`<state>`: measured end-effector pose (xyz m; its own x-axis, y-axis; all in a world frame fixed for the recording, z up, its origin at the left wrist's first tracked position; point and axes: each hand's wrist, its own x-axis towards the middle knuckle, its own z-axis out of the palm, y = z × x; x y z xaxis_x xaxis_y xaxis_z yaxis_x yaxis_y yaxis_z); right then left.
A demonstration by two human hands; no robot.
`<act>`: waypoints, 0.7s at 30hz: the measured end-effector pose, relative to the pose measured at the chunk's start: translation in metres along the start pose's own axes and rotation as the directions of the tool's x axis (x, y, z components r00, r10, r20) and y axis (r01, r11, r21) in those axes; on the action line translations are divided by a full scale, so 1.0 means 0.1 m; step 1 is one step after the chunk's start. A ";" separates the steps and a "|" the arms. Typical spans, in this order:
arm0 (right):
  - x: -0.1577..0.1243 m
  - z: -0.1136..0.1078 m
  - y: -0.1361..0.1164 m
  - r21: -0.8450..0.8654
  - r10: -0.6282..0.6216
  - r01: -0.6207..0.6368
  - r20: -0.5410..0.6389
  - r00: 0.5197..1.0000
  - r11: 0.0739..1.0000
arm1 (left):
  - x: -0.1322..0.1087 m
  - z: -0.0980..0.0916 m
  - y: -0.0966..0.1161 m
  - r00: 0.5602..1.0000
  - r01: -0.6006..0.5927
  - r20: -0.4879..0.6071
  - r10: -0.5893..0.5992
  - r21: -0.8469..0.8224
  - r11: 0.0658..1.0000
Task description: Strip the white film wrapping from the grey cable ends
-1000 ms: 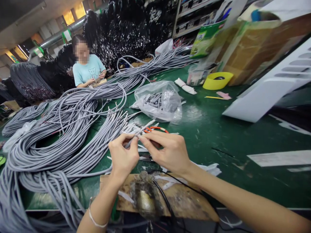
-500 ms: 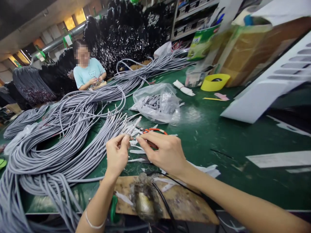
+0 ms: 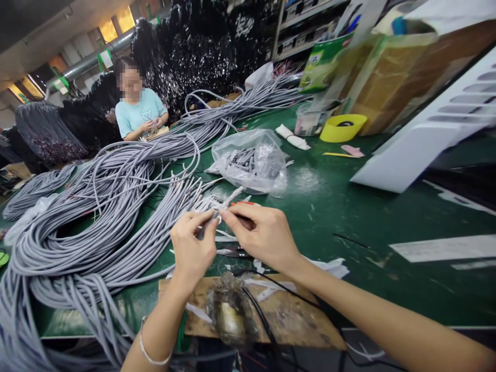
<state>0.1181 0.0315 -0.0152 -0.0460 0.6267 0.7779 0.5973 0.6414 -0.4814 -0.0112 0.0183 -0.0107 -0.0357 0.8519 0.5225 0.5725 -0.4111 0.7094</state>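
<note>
In the middle of the head view my left hand (image 3: 194, 245) is closed, its thumb and fingers pinching a grey cable (image 3: 210, 217) near its end. My right hand (image 3: 263, 235) meets it from the right, fingertips pressed together on a whitish strip (image 3: 233, 196) at the cable's end. Exactly how the strip sits on the cable is hidden by the fingers. Behind my right knuckles shows part of an orange-red handle (image 3: 246, 203). Below the hands lies a dark-bladed cutting tool (image 3: 234, 251), partly covered by my right hand.
Looped grey cables (image 3: 85, 222) fill the left side. Beyond my hands sits a clear plastic bag (image 3: 267, 160) of small grey parts. A stained wooden board (image 3: 294, 320) carries a grimy metal device (image 3: 232, 318). Across the table a person (image 3: 141, 113) works. A yellow ring-shaped holder (image 3: 343, 129) stands right.
My left hand has turned, and the grey cable now shows between its fingers. The whitish strip has swung to the right. Both hands remain close together; the dark-bladed tool shows more.
</note>
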 end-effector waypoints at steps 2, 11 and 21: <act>-0.06 0.00 -0.09 0.021 -0.136 0.137 -0.030 0.990 0.990 | 0.03 0.01 -0.04 1.000 0.012 -0.021 -0.010 0.085 0.996; -0.11 0.06 0.00 -0.059 -0.136 0.134 -0.035 0.990 0.989 | 0.11 -0.04 -0.07 0.960 0.270 0.110 -0.256 -0.149 0.951; -0.07 0.07 0.05 -0.083 -0.010 0.011 0.006 1.000 0.996 | 0.06 -0.05 -0.02 0.952 0.284 0.194 -0.235 -0.281 0.917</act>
<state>0.1157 0.0333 -0.0259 -0.0571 0.6228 0.7803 0.6616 0.6089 -0.4376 -0.0172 0.0225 -0.0067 -0.0092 0.9710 0.2389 0.2848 -0.2265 0.9314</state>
